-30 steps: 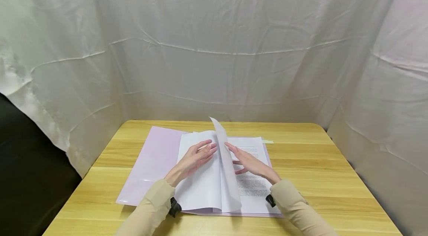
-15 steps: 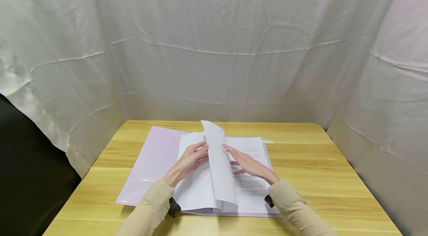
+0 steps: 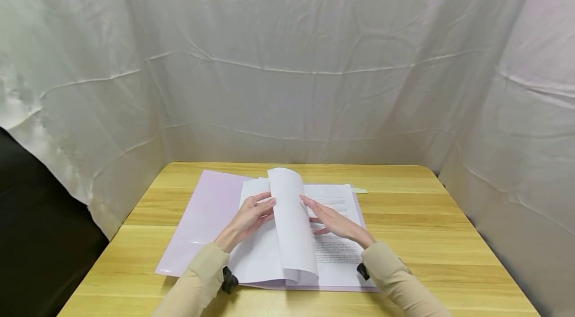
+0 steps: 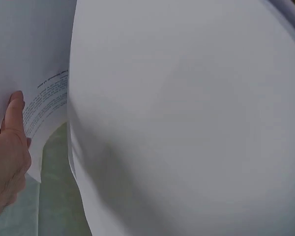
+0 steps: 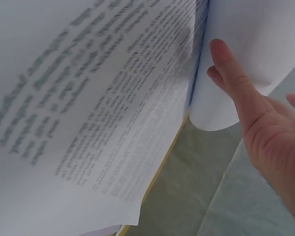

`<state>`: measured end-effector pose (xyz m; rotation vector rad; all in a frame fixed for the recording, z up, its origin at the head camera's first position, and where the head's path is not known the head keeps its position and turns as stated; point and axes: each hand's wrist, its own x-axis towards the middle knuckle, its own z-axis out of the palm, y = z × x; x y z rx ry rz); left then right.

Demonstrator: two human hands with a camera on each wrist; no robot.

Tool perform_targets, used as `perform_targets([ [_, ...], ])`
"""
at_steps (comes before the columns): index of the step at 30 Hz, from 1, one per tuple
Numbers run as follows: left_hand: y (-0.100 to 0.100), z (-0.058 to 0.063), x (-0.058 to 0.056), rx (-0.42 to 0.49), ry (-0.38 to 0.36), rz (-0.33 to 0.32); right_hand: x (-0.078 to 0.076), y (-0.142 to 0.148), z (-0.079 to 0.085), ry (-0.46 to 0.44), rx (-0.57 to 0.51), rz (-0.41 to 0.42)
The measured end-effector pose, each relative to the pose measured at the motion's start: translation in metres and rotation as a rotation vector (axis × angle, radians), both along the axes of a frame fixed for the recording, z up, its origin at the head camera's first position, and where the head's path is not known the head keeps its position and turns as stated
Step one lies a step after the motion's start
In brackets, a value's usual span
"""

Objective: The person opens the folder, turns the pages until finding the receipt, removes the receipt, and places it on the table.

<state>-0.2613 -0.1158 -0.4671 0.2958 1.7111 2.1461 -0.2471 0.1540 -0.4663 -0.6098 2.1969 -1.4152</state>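
Note:
A lilac folder (image 3: 204,217) lies spread on the table, with white paper sheets inside. One sheet (image 3: 292,222) stands curled up along the middle, bending over to the left. At its left edge is my left hand (image 3: 246,219), fingers fairly straight and tips right at the paper. My right hand (image 3: 339,222) is on the other side, its extended fingers touching the curled sheet. In the right wrist view the right hand (image 5: 265,118) shows straight fingers against the curl. Printed text shows on the curled sheet beside the left hand (image 4: 10,147) in the left wrist view.
Under the folder is a wooden table (image 3: 431,237). A printed page (image 3: 339,249) lies flat on the right side, with a pale green tab (image 3: 360,190) past its top corner. Pale fabric (image 3: 305,97) hangs around the table. Something black (image 3: 36,217) is at far left.
The sheet has bent from nearly upright over toward the left, its top dropping. My left hand has shifted left and slightly down; the right hand has moved only slightly.

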Motion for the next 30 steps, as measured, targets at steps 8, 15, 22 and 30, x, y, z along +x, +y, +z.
perform_targets([
  [8,-0.006,-0.003,0.001,-0.143,-0.066,0.201,-0.001,0.01,-0.005,0.013,-0.041,0.03],
  [15,-0.012,-0.006,0.0,-0.225,-0.081,0.321,-0.002,0.022,-0.007,0.016,-0.052,0.039],
  [22,-0.024,-0.012,-0.004,-0.263,-0.09,0.392,-0.005,0.033,-0.01,0.029,-0.027,0.038],
  [30,-0.042,-0.013,-0.002,-0.597,-0.026,0.413,-0.009,0.045,-0.012,0.021,-0.011,-0.016],
])
